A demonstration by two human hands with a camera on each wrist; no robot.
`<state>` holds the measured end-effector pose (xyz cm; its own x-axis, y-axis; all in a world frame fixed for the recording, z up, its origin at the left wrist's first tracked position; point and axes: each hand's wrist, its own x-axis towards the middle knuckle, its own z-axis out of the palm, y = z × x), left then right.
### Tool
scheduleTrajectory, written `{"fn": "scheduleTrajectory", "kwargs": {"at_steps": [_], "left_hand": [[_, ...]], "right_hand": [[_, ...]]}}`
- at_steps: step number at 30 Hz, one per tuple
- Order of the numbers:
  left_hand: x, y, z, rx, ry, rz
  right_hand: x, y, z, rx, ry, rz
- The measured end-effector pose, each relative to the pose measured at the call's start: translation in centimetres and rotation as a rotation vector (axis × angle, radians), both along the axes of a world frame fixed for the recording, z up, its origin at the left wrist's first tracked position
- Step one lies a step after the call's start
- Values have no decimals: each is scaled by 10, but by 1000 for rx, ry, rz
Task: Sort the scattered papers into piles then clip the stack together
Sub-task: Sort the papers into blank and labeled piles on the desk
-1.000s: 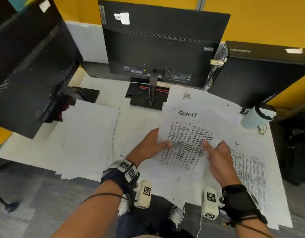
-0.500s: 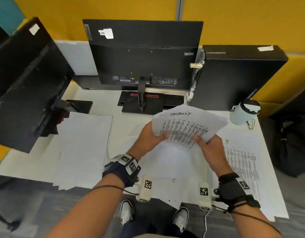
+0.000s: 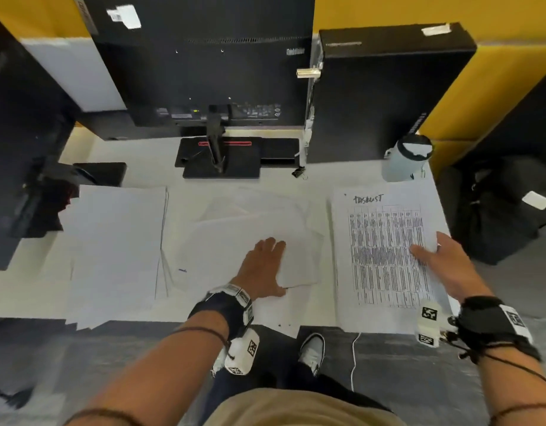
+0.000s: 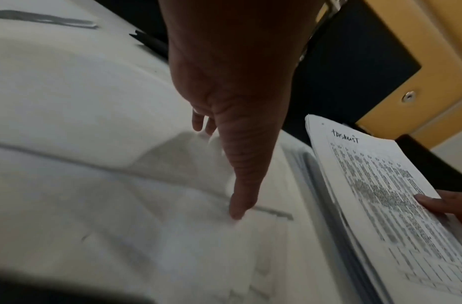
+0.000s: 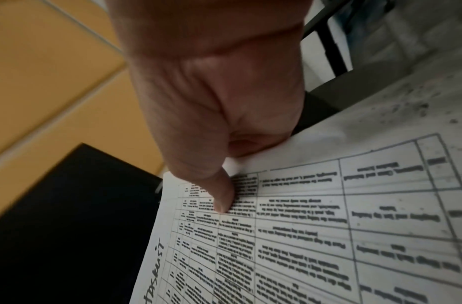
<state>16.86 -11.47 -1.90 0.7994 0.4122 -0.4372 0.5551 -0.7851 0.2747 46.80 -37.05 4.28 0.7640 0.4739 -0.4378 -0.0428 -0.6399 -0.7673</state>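
Note:
A stack of printed sheets headed "TASKLIST" (image 3: 385,256) lies at the table's right front. My right hand (image 3: 431,250) grips its right edge, thumb (image 5: 222,203) on top of the print and the fingers hidden beneath. My left hand (image 3: 265,265) rests flat on loose blank sheets (image 3: 250,216) in the middle, thumb (image 4: 236,211) straight against a sheet's edge. A squared pile of blank sheets (image 3: 111,247) lies at the left. A black binder clip (image 3: 299,172) sits on the table beside the monitor's base.
A monitor's back (image 3: 204,63) and its stand fill the rear, a second screen (image 3: 16,133) stands left, and a black computer case (image 3: 388,96) right. A white mug (image 3: 407,161) stands behind the printed stack. A black bag (image 3: 496,210) sits off the table's right edge.
The printed stack, held up in both hands before, has come down at the table's right. My left hand has let go of it and moved onto the blank sheets in the middle.

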Motion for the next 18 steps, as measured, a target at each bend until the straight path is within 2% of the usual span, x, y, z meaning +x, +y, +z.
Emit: {"fn": "scheduleTrajectory", "kwargs": {"at_steps": [4, 7, 10, 12, 15, 18], "left_hand": [[-4, -8, -6, 88, -39, -4], [-3, -12, -4, 141, 12, -74], [-6, -13, -8, 108, 54, -69], [-8, -9, -11, 47, -17, -58], [-8, 0, -2, -159, -235, 141], [-4, 19, 23, -314, -307, 338]], "right_hand": [[6, -22, -44, -29, -5, -90], [12, -30, -68, -65, -36, -179], [16, -31, -78, -117, -76, -260], [12, -27, -77, -153, -149, -319], [-4, -11, -64, -248, -381, -305], [-25, 13, -63, -115, -438, -72]]}}
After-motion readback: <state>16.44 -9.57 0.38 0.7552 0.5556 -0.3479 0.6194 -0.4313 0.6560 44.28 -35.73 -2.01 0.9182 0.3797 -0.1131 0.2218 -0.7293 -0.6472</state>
